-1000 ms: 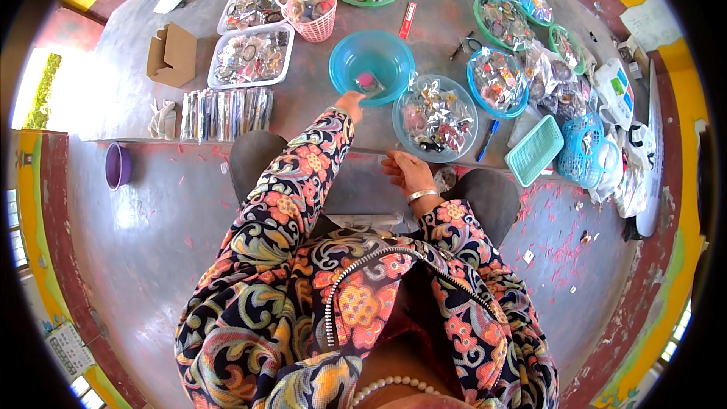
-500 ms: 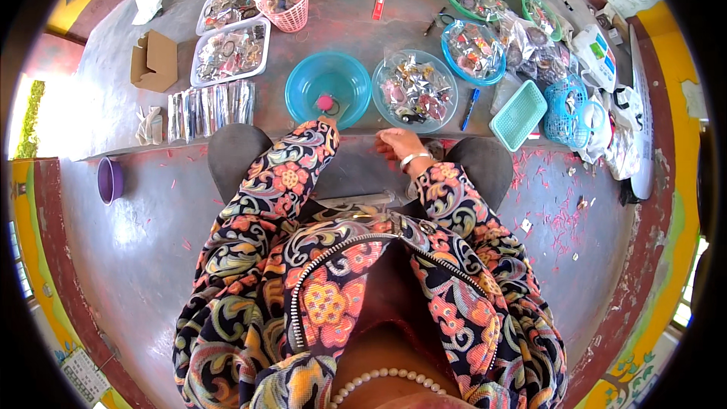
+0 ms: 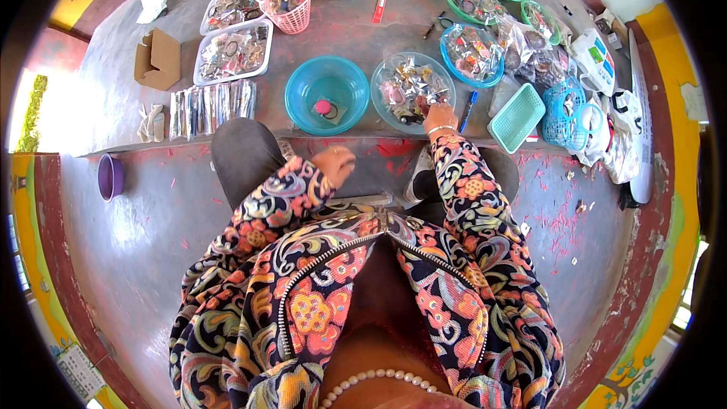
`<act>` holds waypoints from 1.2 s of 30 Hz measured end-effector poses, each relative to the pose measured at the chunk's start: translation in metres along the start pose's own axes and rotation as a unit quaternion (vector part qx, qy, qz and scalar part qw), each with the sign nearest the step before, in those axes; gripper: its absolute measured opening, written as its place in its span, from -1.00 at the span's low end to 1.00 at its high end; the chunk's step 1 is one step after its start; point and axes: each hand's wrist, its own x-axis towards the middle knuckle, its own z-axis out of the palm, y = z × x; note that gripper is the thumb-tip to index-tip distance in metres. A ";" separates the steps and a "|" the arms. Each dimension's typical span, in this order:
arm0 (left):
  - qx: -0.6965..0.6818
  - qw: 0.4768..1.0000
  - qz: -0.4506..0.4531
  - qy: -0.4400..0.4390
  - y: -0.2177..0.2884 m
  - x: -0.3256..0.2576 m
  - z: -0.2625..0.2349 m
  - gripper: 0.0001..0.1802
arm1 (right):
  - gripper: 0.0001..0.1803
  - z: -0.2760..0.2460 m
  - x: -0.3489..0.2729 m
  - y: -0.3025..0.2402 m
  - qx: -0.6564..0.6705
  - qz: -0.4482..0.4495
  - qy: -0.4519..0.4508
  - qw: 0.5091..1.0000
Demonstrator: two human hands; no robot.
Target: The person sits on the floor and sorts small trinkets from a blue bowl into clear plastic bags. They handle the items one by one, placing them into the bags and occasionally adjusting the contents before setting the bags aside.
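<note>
Two hands are at work, and they are well apart from each other. The right hand has its fingers bent down into the clear bowl of small wrapped pieces, at the near rim; whether they already pinch one piece I cannot tell, because the fingertips are hidden among the wrappers. The left hand is drawn back near the body, loosely curled, and it seems to hold nothing — but the palm side is not visible.

Just to the left of the right fingers stands the turquoise bowl, with one small pink item lying inside on its bottom. To the right of the fingers lies a blue pen, and further a mint green tray.

I think the risk is this: the wrapped pieces are shiny and piled loosely, so the fingers may catch two together or drop one over the rim. Also the bowl is light and stands near the ledge edge — a push could shift it off.
</note>
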 end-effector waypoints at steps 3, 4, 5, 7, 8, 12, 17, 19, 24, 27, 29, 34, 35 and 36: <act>-0.044 0.998 -0.027 -0.038 -0.008 -0.009 0.015 -0.80 | -0.77 0.008 0.005 0.000 0.011 0.024 0.025 0.999; -0.053 0.996 -0.042 -0.066 -0.012 -0.010 0.016 -0.81 | -0.77 0.006 0.004 -0.001 0.018 0.030 0.021 0.999; -0.034 0.996 -0.062 -0.057 -0.019 -0.010 0.016 -0.80 | -0.77 0.003 0.005 -0.001 0.052 0.042 0.010 0.998; -0.008 0.995 -0.092 -0.039 -0.030 -0.006 0.016 -0.80 | -0.77 -0.007 0.012 0.002 0.118 0.070 -0.007 0.991; 0.000 0.994 -0.101 -0.029 -0.034 -0.003 0.016 -0.79 | -0.77 -0.013 0.015 0.004 0.130 0.061 0.019 0.989; -0.156 0.966 -0.202 -0.049 -0.041 0.011 0.020 -0.78 | -0.77 -0.045 0.003 -0.002 0.505 0.039 -0.097 0.857; -0.490 0.810 -0.320 -0.026 -0.027 0.021 -0.002 -0.58 | -0.78 -0.088 -0.080 -0.042 0.795 0.034 -0.317 0.516; -0.600 0.726 -0.335 -0.020 -0.018 0.029 -0.015 -0.51 | -0.77 -0.088 -0.101 -0.054 0.779 -0.005 -0.352 0.518; -0.670 0.697 -0.254 -0.018 -0.013 0.030 -0.024 -0.50 | -0.76 -0.076 -0.120 -0.077 0.696 -0.116 -0.407 0.580; -0.676 0.701 -0.227 -0.031 -0.017 0.029 -0.028 -0.62 | -0.73 -0.076 -0.119 -0.084 0.657 -0.153 -0.398 0.622; -0.671 0.694 -0.259 0.025 -0.016 0.029 -0.025 -0.67 | -0.71 -0.076 -0.119 -0.085 0.653 -0.150 -0.389 0.633; -0.665 0.671 -0.315 0.093 -0.023 0.030 -0.023 -0.74 | -0.69 -0.071 -0.119 -0.087 0.683 -0.086 -0.385 0.615; -0.665 0.670 -0.316 0.097 -0.023 0.031 -0.024 -0.74 | -0.69 -0.070 -0.119 -0.087 0.683 -0.085 -0.382 0.617; -0.667 0.667 -0.317 0.099 -0.024 0.031 -0.023 -0.74 | -0.69 -0.069 -0.120 -0.088 0.683 -0.083 -0.380 0.619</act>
